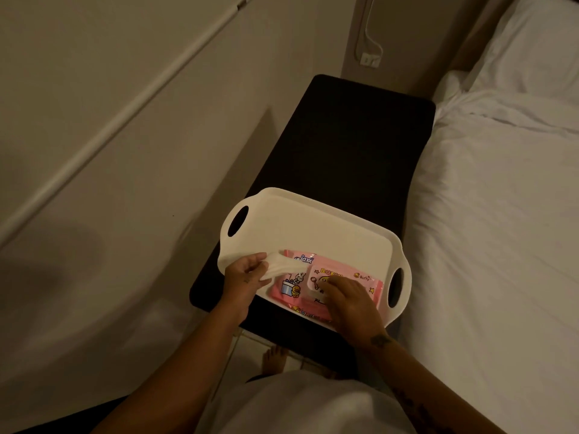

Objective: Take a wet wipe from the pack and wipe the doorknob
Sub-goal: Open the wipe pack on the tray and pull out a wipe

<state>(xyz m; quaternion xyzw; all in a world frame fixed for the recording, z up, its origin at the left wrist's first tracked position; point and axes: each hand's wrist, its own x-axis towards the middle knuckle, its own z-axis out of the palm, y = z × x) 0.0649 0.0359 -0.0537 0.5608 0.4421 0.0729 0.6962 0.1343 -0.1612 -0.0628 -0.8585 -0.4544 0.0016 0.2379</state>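
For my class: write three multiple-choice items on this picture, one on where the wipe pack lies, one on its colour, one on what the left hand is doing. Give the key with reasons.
1. Where does the wipe pack lie?
A. on the bed
B. in the white tray
C. on the floor

2. What colour is the pack?
A. pink
B. green
C. black

3. What is the left hand doing?
A. resting flat and empty
B. gripping a tray handle
C. holding a white wipe

Key: 1 B, the tray's rim surrounds it; 2 A, its wrapper is pink; 3 C, the fingers pinch the wipe, while the right hand presses the pack.
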